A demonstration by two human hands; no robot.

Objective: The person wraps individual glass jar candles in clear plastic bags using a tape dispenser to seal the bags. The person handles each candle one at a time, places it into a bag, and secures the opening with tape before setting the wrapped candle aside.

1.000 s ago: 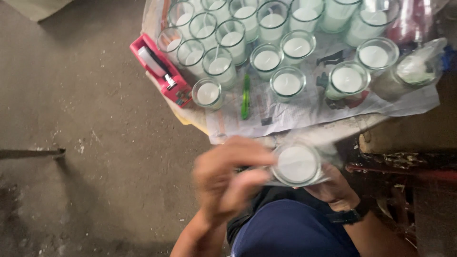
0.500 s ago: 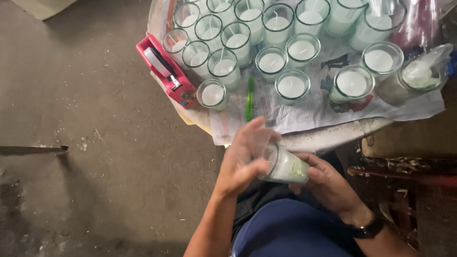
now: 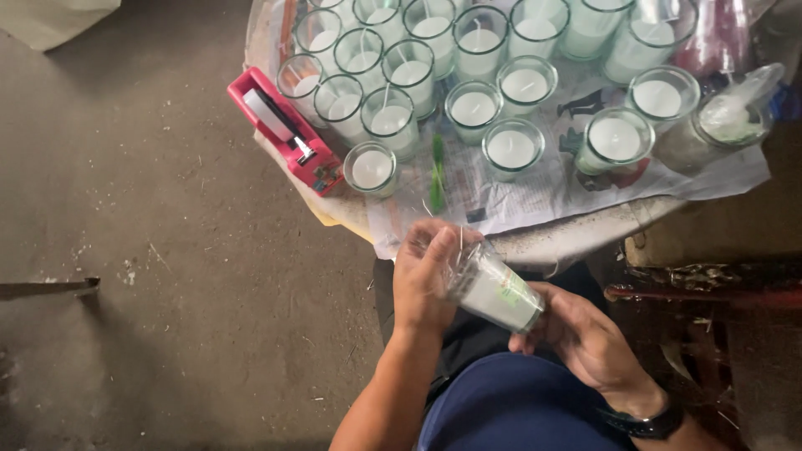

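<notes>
A glass candle jar (image 3: 494,290), filled with white wax and lying tilted on its side, is held between the two hands just below the edge of the table (image 3: 576,236). The left hand (image 3: 428,277) is closed around the jar's open end, its fingers wrapped over the rim, where a thin wick can be made out. The base of the jar is cupped from beneath by the right hand (image 3: 581,334), whose fingers are curled against the glass (a dark wristwatch (image 3: 647,422) is worn on that wrist).

Beyond the hands, the table is covered with newspaper (image 3: 543,179), and many more wax-filled glass jars (image 3: 510,149) are set upright on it, most of them crowded together at the far side. A red tape dispenser (image 3: 288,134) lies beyond and to the left of the left hand, overhanging the table's edge, just beside a small jar (image 3: 371,169). A green stick-like item (image 3: 437,171) lies on the paper straight ahead of the left hand; what it is cannot be told. Bare concrete floor (image 3: 150,250) is seen to the left.
</notes>
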